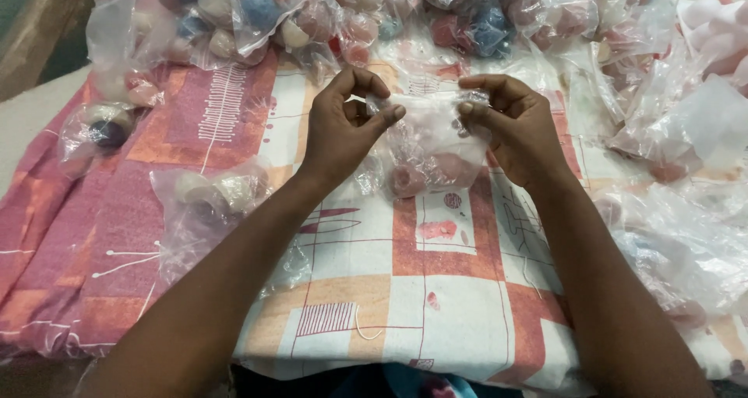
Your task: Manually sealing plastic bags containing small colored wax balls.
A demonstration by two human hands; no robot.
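My left hand (343, 125) and my right hand (514, 125) both pinch the top edge of a small clear plastic bag (432, 152), held just above the patterned cloth (436, 281). Pink round pieces (409, 180) sit in the bottom of the bag. The fingers of each hand grip the bag's mouth from opposite sides, thumbs facing each other.
Many clear bags of pink, white and blue round pieces (257, 12) lie along the far edge. Another filled bag (210, 195) rests by my left forearm, and one lies at the left (105, 129). Loose empty plastic bags (686, 133) pile up at the right.
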